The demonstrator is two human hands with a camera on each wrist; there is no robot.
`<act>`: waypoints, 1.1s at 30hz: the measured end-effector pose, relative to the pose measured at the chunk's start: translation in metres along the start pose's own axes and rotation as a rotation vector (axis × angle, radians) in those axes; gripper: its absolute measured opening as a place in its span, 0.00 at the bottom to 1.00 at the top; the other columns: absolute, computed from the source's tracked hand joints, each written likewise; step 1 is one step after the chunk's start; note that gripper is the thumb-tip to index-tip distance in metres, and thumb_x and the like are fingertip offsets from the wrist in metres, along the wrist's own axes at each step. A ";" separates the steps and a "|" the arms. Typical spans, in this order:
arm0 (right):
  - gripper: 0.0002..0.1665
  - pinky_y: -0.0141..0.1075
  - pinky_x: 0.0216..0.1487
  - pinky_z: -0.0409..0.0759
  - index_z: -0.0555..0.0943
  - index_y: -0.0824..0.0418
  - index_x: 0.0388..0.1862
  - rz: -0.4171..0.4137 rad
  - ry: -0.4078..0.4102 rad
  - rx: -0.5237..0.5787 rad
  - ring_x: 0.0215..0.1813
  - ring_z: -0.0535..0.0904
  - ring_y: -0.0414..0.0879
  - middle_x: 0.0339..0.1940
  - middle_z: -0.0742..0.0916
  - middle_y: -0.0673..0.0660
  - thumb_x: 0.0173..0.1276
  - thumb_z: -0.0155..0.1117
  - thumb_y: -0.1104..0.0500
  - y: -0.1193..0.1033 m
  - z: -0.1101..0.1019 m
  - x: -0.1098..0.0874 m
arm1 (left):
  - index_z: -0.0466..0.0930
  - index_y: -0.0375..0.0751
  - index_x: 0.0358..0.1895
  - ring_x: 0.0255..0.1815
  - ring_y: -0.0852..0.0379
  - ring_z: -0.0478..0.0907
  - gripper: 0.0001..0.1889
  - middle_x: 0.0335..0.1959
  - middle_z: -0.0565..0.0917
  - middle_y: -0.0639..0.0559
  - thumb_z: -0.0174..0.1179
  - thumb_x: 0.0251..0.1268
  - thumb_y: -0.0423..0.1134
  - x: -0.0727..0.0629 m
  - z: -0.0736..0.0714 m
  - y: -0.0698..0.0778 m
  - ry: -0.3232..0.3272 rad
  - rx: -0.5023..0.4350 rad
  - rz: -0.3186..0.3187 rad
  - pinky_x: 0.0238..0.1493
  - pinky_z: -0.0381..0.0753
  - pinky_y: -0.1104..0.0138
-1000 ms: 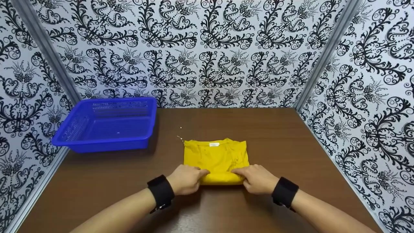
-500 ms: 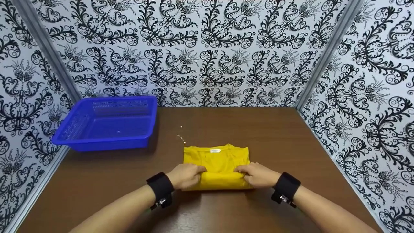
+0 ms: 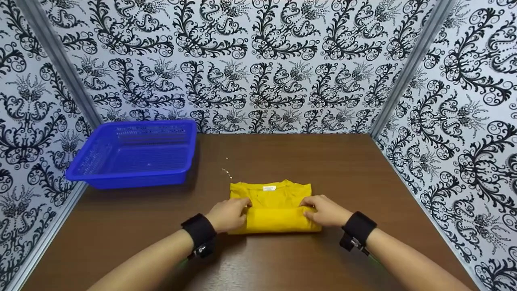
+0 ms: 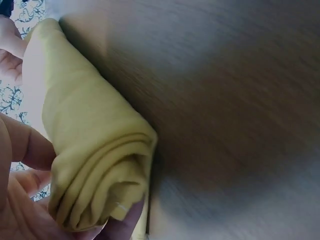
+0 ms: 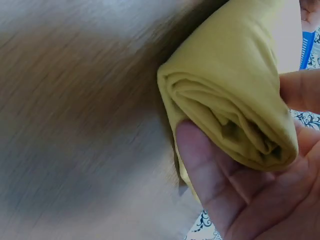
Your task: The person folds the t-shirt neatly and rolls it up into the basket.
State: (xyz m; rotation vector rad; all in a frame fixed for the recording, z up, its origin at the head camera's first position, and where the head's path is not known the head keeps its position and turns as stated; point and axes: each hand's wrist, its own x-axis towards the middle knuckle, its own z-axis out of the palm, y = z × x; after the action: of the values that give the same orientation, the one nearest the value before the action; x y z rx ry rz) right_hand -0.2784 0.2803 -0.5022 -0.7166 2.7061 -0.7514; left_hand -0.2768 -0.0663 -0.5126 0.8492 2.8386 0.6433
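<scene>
A yellow T-shirt (image 3: 278,220) lies on the brown table, its near part wound into a thick roll. The flat far part shows the neckline and a white label (image 3: 269,188). My left hand (image 3: 228,214) grips the left end of the roll, thumb on the near side and fingers over the far side. At the right end, my right hand (image 3: 328,212) holds it likewise. Spiral layers of the rolled shirt (image 4: 100,130) show at its end in the left wrist view. In the right wrist view, fingers curl round the other end of the roll (image 5: 225,85).
A blue plastic basket (image 3: 133,176) with perforated sides stands at the back left of the table (image 3: 282,157). Small shiny specks (image 3: 227,173) lie beyond the shirt's left corner. Patterned walls (image 3: 258,81) enclose the back and both sides.
The shirt's roll has grown thicker, and less of the flat part shows. Both hands have gone from fingers pressing on top to gripping the roll's ends, slightly farther apart.
</scene>
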 end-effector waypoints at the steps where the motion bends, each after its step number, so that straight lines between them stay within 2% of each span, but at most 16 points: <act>1: 0.13 0.45 0.52 0.84 0.87 0.63 0.59 0.008 0.013 -0.001 0.49 0.84 0.47 0.56 0.91 0.62 0.81 0.65 0.61 0.000 0.000 0.000 | 0.84 0.41 0.59 0.48 0.41 0.89 0.17 0.53 0.91 0.42 0.61 0.69 0.35 0.000 0.000 -0.001 0.011 0.008 -0.009 0.48 0.88 0.42; 5: 0.11 0.53 0.57 0.86 0.88 0.62 0.56 0.054 0.069 -0.010 0.52 0.87 0.52 0.54 0.92 0.61 0.79 0.67 0.60 -0.002 0.003 0.002 | 0.85 0.41 0.55 0.47 0.41 0.88 0.16 0.50 0.90 0.42 0.66 0.65 0.36 0.001 0.001 -0.004 0.066 0.032 -0.015 0.46 0.87 0.42; 8: 0.10 0.56 0.60 0.85 0.88 0.61 0.53 0.043 0.131 -0.060 0.54 0.87 0.55 0.51 0.91 0.59 0.78 0.70 0.60 -0.006 0.006 0.003 | 0.86 0.40 0.52 0.45 0.42 0.86 0.14 0.47 0.89 0.43 0.70 0.64 0.35 0.001 0.002 -0.005 0.126 0.064 0.015 0.46 0.87 0.43; 10: 0.08 0.56 0.58 0.85 0.88 0.60 0.51 -0.011 0.185 -0.140 0.53 0.86 0.54 0.49 0.90 0.58 0.76 0.72 0.60 -0.007 0.009 0.002 | 0.86 0.40 0.51 0.45 0.43 0.86 0.12 0.45 0.87 0.44 0.70 0.66 0.34 0.001 0.004 -0.004 0.170 0.094 0.053 0.47 0.87 0.46; 13: 0.06 0.51 0.52 0.83 0.89 0.58 0.46 -0.151 0.278 -0.309 0.48 0.83 0.52 0.45 0.89 0.55 0.73 0.75 0.62 -0.009 0.015 0.001 | 0.86 0.41 0.52 0.45 0.44 0.85 0.09 0.45 0.85 0.45 0.69 0.72 0.34 0.001 0.006 0.000 0.227 0.158 0.136 0.46 0.88 0.50; 15: 0.06 0.49 0.49 0.83 0.89 0.57 0.44 -0.260 0.327 -0.419 0.45 0.82 0.51 0.43 0.88 0.55 0.71 0.76 0.65 -0.012 0.018 -0.001 | 0.85 0.43 0.52 0.43 0.47 0.84 0.09 0.43 0.83 0.46 0.69 0.73 0.32 0.000 0.009 0.002 0.256 0.216 0.205 0.42 0.88 0.54; 17: 0.07 0.47 0.47 0.85 0.89 0.58 0.43 -0.334 0.344 -0.488 0.43 0.82 0.50 0.42 0.87 0.55 0.70 0.76 0.66 -0.015 0.022 -0.003 | 0.84 0.45 0.52 0.38 0.49 0.82 0.10 0.41 0.81 0.47 0.70 0.71 0.32 -0.003 0.012 0.006 0.279 0.282 0.269 0.34 0.86 0.57; 19: 0.08 0.47 0.49 0.88 0.89 0.59 0.45 -0.373 0.337 -0.524 0.43 0.84 0.50 0.42 0.88 0.56 0.70 0.75 0.68 -0.019 0.025 -0.005 | 0.83 0.47 0.52 0.35 0.49 0.80 0.13 0.40 0.80 0.48 0.72 0.68 0.30 -0.006 0.015 0.008 0.303 0.352 0.319 0.29 0.84 0.59; 22: 0.10 0.47 0.52 0.89 0.88 0.59 0.49 -0.374 0.312 -0.534 0.46 0.86 0.50 0.44 0.89 0.56 0.71 0.73 0.67 -0.020 0.029 -0.009 | 0.82 0.50 0.55 0.32 0.50 0.80 0.17 0.40 0.82 0.48 0.73 0.66 0.33 -0.012 0.020 0.009 0.325 0.439 0.357 0.24 0.81 0.61; 27: 0.22 0.49 0.57 0.89 0.87 0.59 0.58 -0.360 0.273 -0.519 0.52 0.87 0.52 0.52 0.89 0.58 0.65 0.74 0.64 -0.020 0.030 -0.014 | 0.81 0.54 0.64 0.28 0.51 0.80 0.21 0.43 0.84 0.50 0.68 0.69 0.41 -0.016 0.027 0.008 0.337 0.524 0.397 0.24 0.81 0.60; 30: 0.29 0.51 0.60 0.88 0.85 0.60 0.64 -0.347 0.228 -0.536 0.56 0.87 0.55 0.57 0.88 0.61 0.63 0.79 0.62 -0.019 0.030 -0.015 | 0.79 0.56 0.69 0.25 0.52 0.78 0.24 0.46 0.83 0.50 0.66 0.70 0.45 -0.018 0.028 0.008 0.311 0.563 0.426 0.26 0.82 0.61; 33: 0.35 0.53 0.62 0.87 0.82 0.61 0.69 -0.331 0.184 -0.559 0.60 0.87 0.58 0.61 0.87 0.64 0.62 0.82 0.63 -0.018 0.030 -0.015 | 0.76 0.57 0.74 0.24 0.52 0.77 0.29 0.50 0.82 0.48 0.68 0.70 0.45 -0.019 0.028 0.008 0.254 0.589 0.440 0.29 0.84 0.61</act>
State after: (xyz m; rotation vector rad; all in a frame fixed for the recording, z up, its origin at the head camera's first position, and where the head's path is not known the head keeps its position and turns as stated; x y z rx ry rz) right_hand -0.2480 0.2622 -0.5165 -1.2969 3.0307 -0.1011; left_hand -0.2509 -0.0604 -0.5350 1.6118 3.1335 -0.0928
